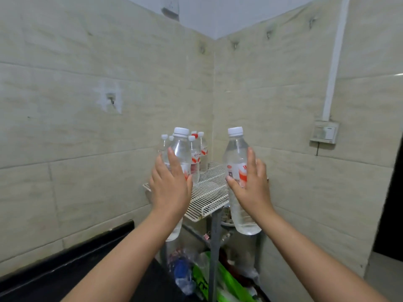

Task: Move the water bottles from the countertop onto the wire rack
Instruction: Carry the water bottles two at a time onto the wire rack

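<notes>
My left hand (169,186) grips a clear water bottle (180,147) with a white cap and red label, held upright over the left front of the white wire rack (209,197). Another such bottle (236,149) is upright in my right hand (250,184), in the air at the rack's right front corner. Several more bottles (198,158) stand in a cluster at the rack's back left, against the tiled corner. The black countertop (65,269) lies at lower left; no bottles show on it.
Tiled walls meet in a corner just behind the rack. A wall switch (324,131) with a white conduit sits on the right wall. Under the rack lie plastic bags, a green bag (220,282) and clutter. The rack's grey leg (214,247) stands in front.
</notes>
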A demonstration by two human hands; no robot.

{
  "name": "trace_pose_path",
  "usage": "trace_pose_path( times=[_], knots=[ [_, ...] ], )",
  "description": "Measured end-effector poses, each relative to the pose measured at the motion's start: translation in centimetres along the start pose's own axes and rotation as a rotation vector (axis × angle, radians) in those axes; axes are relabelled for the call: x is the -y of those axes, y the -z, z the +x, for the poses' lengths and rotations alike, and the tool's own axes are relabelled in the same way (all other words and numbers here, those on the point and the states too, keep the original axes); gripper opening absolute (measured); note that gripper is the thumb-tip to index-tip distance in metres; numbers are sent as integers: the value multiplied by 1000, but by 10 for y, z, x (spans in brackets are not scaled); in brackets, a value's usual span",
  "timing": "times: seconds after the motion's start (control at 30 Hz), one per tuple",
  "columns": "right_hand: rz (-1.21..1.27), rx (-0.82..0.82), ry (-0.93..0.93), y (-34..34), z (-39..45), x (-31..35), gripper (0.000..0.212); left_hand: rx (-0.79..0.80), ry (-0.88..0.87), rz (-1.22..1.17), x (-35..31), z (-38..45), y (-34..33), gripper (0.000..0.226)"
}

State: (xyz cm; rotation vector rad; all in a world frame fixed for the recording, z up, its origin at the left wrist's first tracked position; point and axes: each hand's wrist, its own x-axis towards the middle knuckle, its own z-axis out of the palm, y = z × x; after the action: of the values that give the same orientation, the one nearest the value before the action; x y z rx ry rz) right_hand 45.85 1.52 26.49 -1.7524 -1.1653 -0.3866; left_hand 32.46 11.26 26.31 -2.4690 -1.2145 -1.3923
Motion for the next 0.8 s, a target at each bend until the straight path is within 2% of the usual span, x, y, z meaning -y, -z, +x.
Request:
trace_pose_path(
  times=[0.27,0.33,0.43,0.67,0.8],
  knots=[
    [143,-5,45,-48,128,-97,81,-107,61,-43,-24,96,-107,83],
    [220,-10,30,-68,157,-121,80,-67,122,-112,-30,112,-131,79],
    [349,1,5,-99,198,-159,79,-105,174,-118,-39,128,-176,78],
    [515,180,99,-174,279,-253,75,-115,445,-77,-55,168,-290,81],
    [571,251,110,-219,306,-274,73,-114,567,-12,-56,184,-336,79]
  ],
)
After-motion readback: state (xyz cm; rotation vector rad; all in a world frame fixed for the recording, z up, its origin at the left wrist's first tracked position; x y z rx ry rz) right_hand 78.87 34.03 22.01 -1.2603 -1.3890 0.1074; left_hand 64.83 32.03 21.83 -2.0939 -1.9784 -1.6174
